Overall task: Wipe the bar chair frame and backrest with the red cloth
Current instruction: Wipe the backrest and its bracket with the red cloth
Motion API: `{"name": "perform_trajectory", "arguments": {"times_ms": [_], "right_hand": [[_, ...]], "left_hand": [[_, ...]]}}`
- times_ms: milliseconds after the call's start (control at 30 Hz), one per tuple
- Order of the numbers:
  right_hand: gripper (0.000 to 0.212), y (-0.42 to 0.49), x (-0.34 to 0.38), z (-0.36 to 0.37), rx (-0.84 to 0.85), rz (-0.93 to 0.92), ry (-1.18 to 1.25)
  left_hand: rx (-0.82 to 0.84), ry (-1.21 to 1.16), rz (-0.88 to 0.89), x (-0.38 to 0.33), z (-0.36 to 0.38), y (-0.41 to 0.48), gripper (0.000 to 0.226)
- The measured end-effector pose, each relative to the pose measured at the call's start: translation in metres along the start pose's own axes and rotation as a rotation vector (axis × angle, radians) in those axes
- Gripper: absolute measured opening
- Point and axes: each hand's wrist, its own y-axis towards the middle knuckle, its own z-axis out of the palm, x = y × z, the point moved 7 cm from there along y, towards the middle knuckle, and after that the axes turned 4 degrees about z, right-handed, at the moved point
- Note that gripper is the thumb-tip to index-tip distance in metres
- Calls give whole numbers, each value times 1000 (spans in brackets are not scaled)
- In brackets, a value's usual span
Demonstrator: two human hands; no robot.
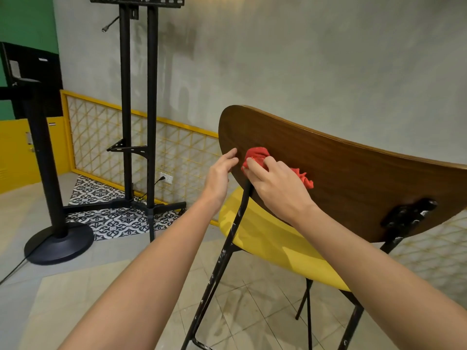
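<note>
A: Where was the red cloth (257,155)?
B: Bunched under the right hand's (275,183) curled fingers, pressed against the backrest (341,178) near its nine o'clock end.
A: And the left hand (219,173)?
B: At the cloth's nine o'clock, fingers relaxed, touching the backrest's edge. The frame (227,248), toward six o'clock, looked speckled. Most of the wiping probably remained.

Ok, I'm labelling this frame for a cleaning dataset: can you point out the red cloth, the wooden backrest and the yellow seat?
red cloth (256,154): head view, its bunched upper part.
wooden backrest (353,173): head view, bare rear face right of the cloth.
yellow seat (265,236): head view, its top surface.
</note>
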Motion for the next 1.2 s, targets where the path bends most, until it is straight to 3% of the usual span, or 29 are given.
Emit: {"name": "perform_trajectory", "arguments": {"times_ms": [200,500,667,1033,1200], "right_hand": [[45,12,-15,-9,-67,147,147],[42,8,-2,4,42,84,109],[41,20,-14,-9,2,197,77],[36,-12,11,11,102,26,73],[44,-6,-11,0,9,177,126]], "left_hand": [[12,14,3,3,0,0,41],[53,50,-33,11,3,1,52],[62,60,-26,13,4,0,53],[75,68,-20,14,4,3,51],[72,65,-16,13,4,2,51]]}}
